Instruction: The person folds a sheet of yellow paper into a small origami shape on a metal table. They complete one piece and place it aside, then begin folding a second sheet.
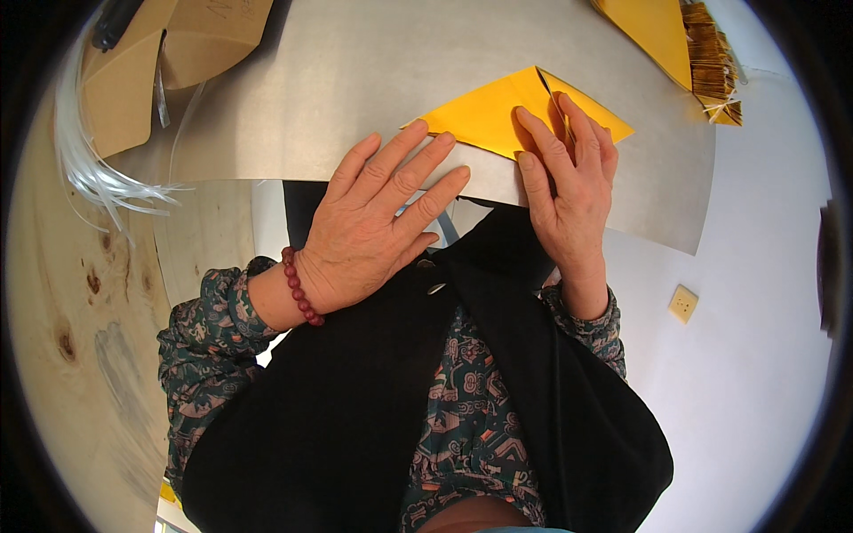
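A folded piece of yellow paper (480, 111) lies near the front edge of a grey table (355, 62), its left and right ends tapering to points. My left hand (369, 209), a dark red bead bracelet at its wrist, is stretched flat with fingers apart; its fingertips reach the paper's left corner and near edge. On the paper's right half, my right hand (573, 191) has its fingers bent over the folds, with the thumb at the near edge. A dark gap shows between two layers by those fingers. The paper's underside is hidden.
At the far right are a larger yellow sheet (653, 40) and a tied bundle of folded yellow paper (711, 53). A brown cardboard piece (124, 98) and white plastic strands (98, 160) are at left, above wood boards (80, 293). A socket (683, 304) sits on the right wall.
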A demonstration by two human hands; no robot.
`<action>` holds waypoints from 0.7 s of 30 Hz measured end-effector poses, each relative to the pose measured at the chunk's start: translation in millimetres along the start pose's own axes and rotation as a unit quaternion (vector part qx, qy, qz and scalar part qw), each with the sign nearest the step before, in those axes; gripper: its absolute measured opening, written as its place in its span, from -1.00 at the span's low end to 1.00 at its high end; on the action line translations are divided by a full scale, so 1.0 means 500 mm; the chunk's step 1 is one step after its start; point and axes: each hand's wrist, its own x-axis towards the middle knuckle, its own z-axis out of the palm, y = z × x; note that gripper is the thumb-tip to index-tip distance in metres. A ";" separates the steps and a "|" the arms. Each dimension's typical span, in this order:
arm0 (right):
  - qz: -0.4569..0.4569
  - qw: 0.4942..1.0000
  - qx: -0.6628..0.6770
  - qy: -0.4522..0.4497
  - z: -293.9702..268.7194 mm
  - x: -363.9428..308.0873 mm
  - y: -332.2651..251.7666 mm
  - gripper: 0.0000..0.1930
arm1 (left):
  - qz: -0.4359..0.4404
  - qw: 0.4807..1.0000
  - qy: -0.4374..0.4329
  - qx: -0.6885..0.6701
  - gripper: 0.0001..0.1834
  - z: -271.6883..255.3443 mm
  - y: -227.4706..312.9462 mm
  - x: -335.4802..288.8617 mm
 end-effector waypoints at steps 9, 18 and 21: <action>0.019 1.000 0.017 0.010 0.009 -0.007 -0.003 -0.61 | -0.002 1.000 -0.021 0.005 -0.07 -0.005 -0.002 0.000; 0.020 0.999 0.020 0.020 0.014 -0.008 -0.008 -0.58 | -0.020 0.999 -0.024 0.017 -0.01 -0.011 0.002 0.000; 0.017 0.999 0.019 0.021 0.019 -0.006 -0.009 -0.58 | -0.025 0.999 -0.027 0.023 -0.01 -0.014 0.001 0.001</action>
